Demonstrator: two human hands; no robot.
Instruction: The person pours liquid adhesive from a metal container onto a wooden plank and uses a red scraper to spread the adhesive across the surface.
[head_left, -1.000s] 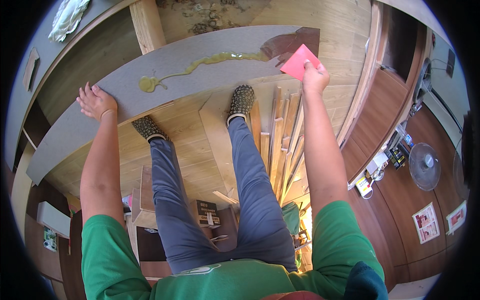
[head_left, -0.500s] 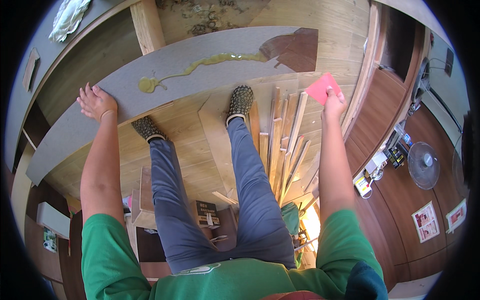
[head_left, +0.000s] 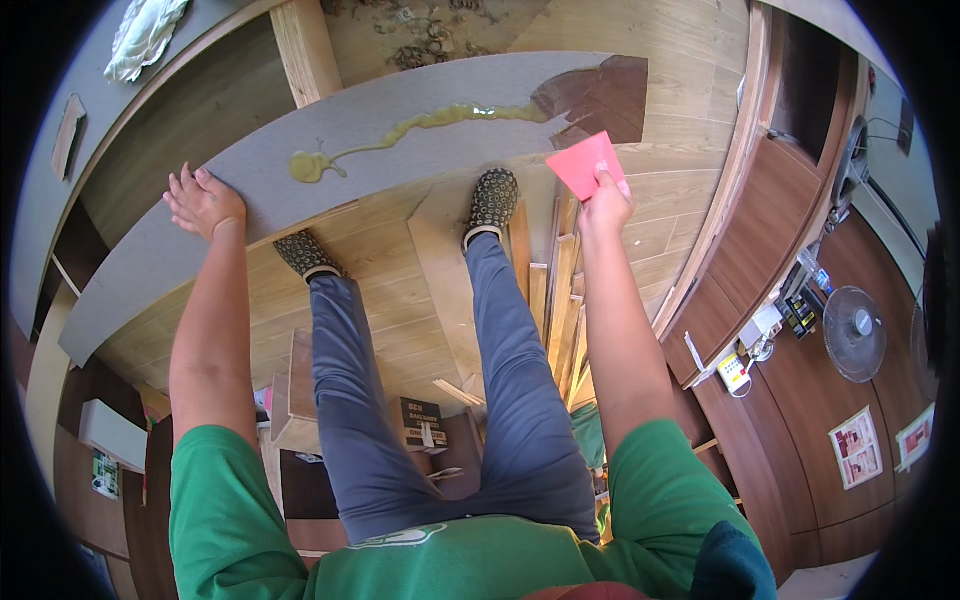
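Note:
A long grey board with a curved far edge lies in front of me. Along it runs a wet yellowish trail of glue, thickest in a puddle at its left end. On the board's right end is a shiny brown spread patch with ragged borders. My left hand lies on the board's left part, fingers spread. My right hand grips a thin pink square spreader by its lower corner. The spreader is just near of the brown patch; whether it touches the board is unclear.
Wood strips lie on the floor near my right foot. A dark cardboard box stands between my legs. At right are a brown cabinet and a fan. Wood shavings litter the floor beyond the board.
My right hand has moved left with the pink spreader, closer to the board's right end. My left hand stays on the board. The whole view has shifted slightly.

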